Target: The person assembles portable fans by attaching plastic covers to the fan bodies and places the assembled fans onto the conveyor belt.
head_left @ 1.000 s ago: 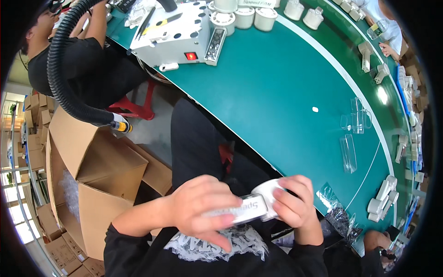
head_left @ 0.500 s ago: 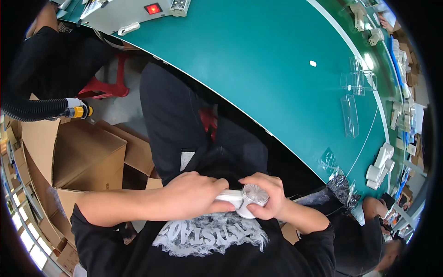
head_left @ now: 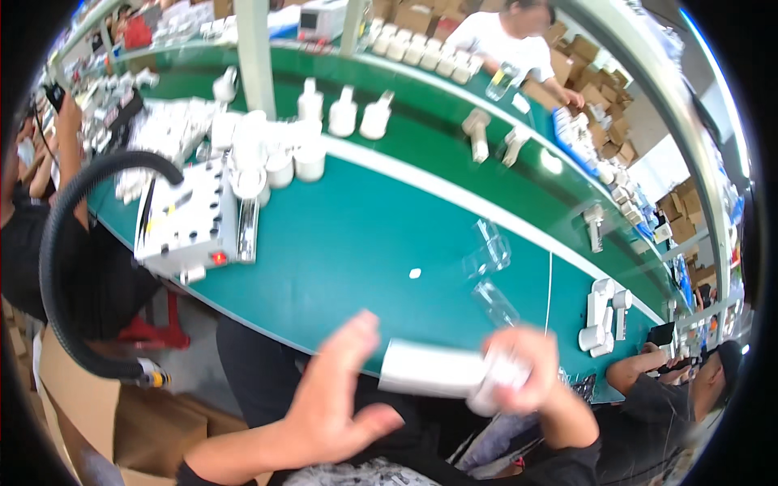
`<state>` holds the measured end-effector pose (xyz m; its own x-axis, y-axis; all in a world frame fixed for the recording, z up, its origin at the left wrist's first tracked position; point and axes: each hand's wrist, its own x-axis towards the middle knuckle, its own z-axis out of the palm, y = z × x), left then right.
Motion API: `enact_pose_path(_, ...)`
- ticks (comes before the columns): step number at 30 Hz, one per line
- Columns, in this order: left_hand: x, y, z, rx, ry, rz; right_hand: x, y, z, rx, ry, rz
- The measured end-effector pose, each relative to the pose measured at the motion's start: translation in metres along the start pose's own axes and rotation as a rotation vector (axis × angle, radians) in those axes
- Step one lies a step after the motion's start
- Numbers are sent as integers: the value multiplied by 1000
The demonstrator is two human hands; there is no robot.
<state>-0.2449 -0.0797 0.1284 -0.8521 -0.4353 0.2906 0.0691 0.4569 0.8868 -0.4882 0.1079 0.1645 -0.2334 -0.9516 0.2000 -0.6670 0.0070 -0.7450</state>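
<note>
A white handheld device [head_left: 433, 368] with a straight handle and a round head is held above the table's near edge. My right hand [head_left: 523, 364] wraps round its head end and hides part of it. My left hand [head_left: 336, 397] is just left of the handle's free end, apart from it, thumb and fingers spread with nothing in them. Motion blurs both hands and the device, so its finer details do not show.
On the green table [head_left: 340, 267] lie clear plastic trays [head_left: 494, 300], a small white piece [head_left: 415, 274] and white devices [head_left: 600, 316]. A metal box [head_left: 190, 215] stands left beside a black hose [head_left: 53, 243]. Co-workers sit on both sides; another [head_left: 510, 40] is across the conveyor.
The view has swung up toward the table and conveyor. My left hand has let go of the handle and opened; my right hand still holds the device, now over the table edge.
</note>
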Motion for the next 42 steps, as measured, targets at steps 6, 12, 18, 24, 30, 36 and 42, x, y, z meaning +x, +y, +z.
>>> enact_pose_path(6,94,-16,61,340,-95,151,230,114,-61,-536,166,373)
enact_pose_path(12,214,-78,154,360,126,167,334,182,-46,-414,-249,729)
enact_pose_path(18,154,-65,92,-347,31,5,342,270,-129,-1452,-63,99)
enact_pose_path(24,-71,-90,-41,-631,594,-614,356,288,-142,-1131,-111,382)
enact_pose_path(30,-193,-233,-93,137,1477,-575,266,164,-160,-1139,153,-130)
enact_pose_path(36,-190,-237,-95,42,1349,-325,127,58,-58,-654,92,64)
enact_pose_path(42,-174,-205,-106,148,1334,-410,73,58,66,-298,7,415)
